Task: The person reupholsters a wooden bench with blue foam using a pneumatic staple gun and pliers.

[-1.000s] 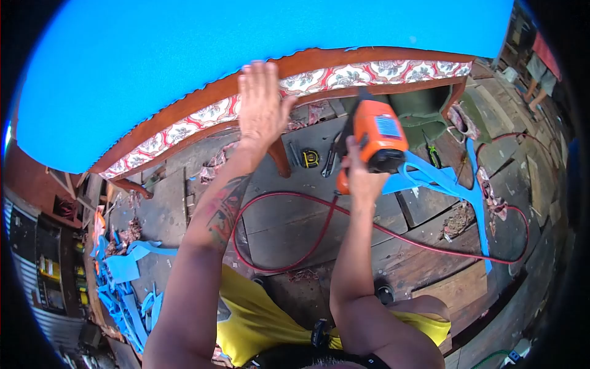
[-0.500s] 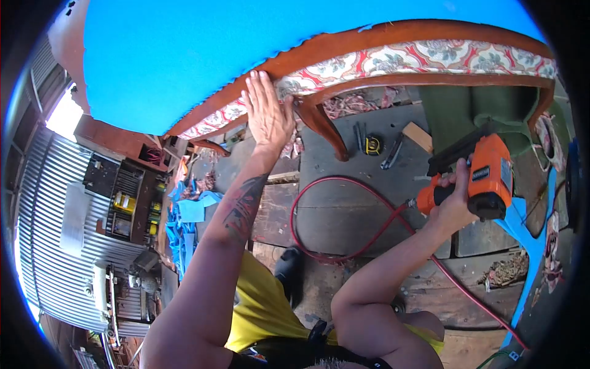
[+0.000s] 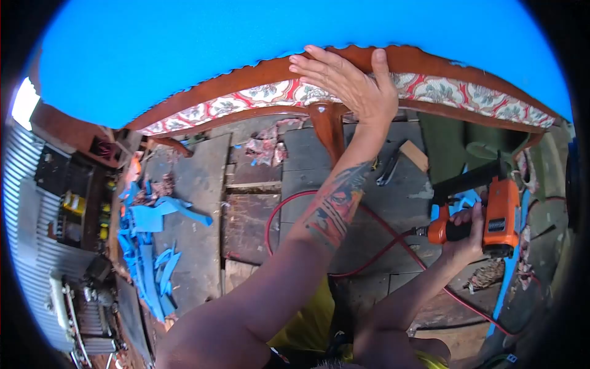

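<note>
L hand (image 3: pixel 353 86) lies flat across the front wood rail (image 3: pixel 424 63), fingers (image 3: pixel 307 67) nearly tog., thumb out wide, tips nr the wavy edge of the blue foam (image 3: pixel 246 37), palm over the floral band (image 3: pixel 270 92). R hand (image 3: pixel 466 232) has fingers clamped round the handle of the orange gun (image 3: pixel 501 215), held off to the R & apart from the rail, w/ a wood block (image 3: pixel 415 155) on the plank floor (image 3: pixel 249 212) btwn it & the leg (image 3: pixel 329 132). Red hose (image 3: pixel 452 291) runs off the gun's handle, loops behind L forearm (image 3: pixel 332 212) & trails out R
</note>
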The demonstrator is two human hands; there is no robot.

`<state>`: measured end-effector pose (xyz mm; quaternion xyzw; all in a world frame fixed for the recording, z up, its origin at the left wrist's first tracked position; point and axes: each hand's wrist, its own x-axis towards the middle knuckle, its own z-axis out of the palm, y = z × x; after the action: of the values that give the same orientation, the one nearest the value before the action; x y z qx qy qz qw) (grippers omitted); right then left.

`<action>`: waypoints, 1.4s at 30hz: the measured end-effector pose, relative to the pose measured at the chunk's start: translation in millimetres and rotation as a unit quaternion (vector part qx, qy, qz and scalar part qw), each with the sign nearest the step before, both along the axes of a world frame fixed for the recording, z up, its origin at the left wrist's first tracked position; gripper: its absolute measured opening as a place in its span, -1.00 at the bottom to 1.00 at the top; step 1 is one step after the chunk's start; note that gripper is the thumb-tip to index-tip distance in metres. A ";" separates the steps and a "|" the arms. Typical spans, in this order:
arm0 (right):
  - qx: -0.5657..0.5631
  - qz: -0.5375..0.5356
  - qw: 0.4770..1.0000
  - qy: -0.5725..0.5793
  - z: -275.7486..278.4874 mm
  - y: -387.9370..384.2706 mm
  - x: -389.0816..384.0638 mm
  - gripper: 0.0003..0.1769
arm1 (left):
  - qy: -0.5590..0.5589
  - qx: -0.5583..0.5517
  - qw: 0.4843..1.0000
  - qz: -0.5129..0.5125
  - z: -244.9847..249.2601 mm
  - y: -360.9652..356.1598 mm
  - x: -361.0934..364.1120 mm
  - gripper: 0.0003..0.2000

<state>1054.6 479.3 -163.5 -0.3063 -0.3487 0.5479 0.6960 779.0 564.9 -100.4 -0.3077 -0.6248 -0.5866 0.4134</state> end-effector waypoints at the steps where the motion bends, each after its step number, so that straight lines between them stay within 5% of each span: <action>1: 0.008 -0.015 1.000 -0.022 -3.1 -0.4 -5.8 -0.80 | 0.001 0.023 1.000 0.002 -2.3 7.1 0.3 0.06; 3: -0.076 -0.033 0.995 0.048 -22.9 -2.7 2.8 -0.85 | -0.012 0.035 0.999 -0.009 0.3 8.4 -2.1 0.08; 6: -0.067 -0.117 0.984 -0.117 2.7 -13.9 -10.1 -0.81 | -0.005 0.028 0.999 -0.037 0.0 4.0 -1.8 0.15; 12: -0.059 -0.040 0.993 -0.092 45.7 -4.6 -25.2 -0.70 | 0.040 0.065 0.996 -0.037 2.2 8.2 -6.9 0.18; 17: -0.082 0.041 0.992 -0.088 34.7 12.5 -17.3 -0.80 | 0.071 0.036 0.996 -0.044 -4.7 -0.8 -8.1 0.18; 23: -0.061 0.092 0.992 -0.056 12.1 33.9 15.9 -0.66 | -0.039 -0.082 0.994 -0.063 5.5 -40.0 18.7 0.08; 26: -0.072 0.092 0.993 -0.019 19.0 58.9 36.6 -0.69 | 0.026 -0.103 0.994 -0.006 6.0 -66.8 15.5 -0.05; 28: -0.046 0.077 0.995 -0.044 30.2 83.7 62.2 -0.71 | 0.169 -0.086 0.980 0.064 39.2 -71.5 34.6 -0.20; 31: 0.039 -0.006 0.984 -0.173 41.0 126.3 109.6 -0.71 | 0.386 -0.172 0.904 0.068 119.5 -49.6 67.5 -0.32; 34: 0.183 -0.171 0.919 -0.303 32.3 167.3 145.5 -0.79 | 0.535 -0.298 0.786 0.081 189.7 1.2 107.1 -0.44; 37: 0.280 -0.284 0.788 -0.469 22.6 180.9 169.8 -0.81 | 0.677 -0.402 0.611 0.084 228.5 55.5 157.0 -0.43; 39: 0.300 -0.263 0.837 -0.374 9.8 184.2 167.5 -0.81 | 0.710 -0.430 0.555 0.053 232.9 87.8 189.8 -0.46; 41: 0.266 -0.204 0.892 -0.302 -1.7 180.8 160.3 -0.79 | 0.711 -0.540 0.444 0.076 229.0 97.7 207.6 -0.48; 42: 0.220 -0.152 0.927 -0.263 -9.6 176.0 155.2 -0.76 | 0.726 -0.519 0.444 0.075 228.7 100.0 205.0 -0.49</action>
<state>1209.8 655.3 -173.2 -0.3276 -0.5804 0.2450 0.7041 984.1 664.9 128.3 -0.7304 -0.3052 0.3183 0.5215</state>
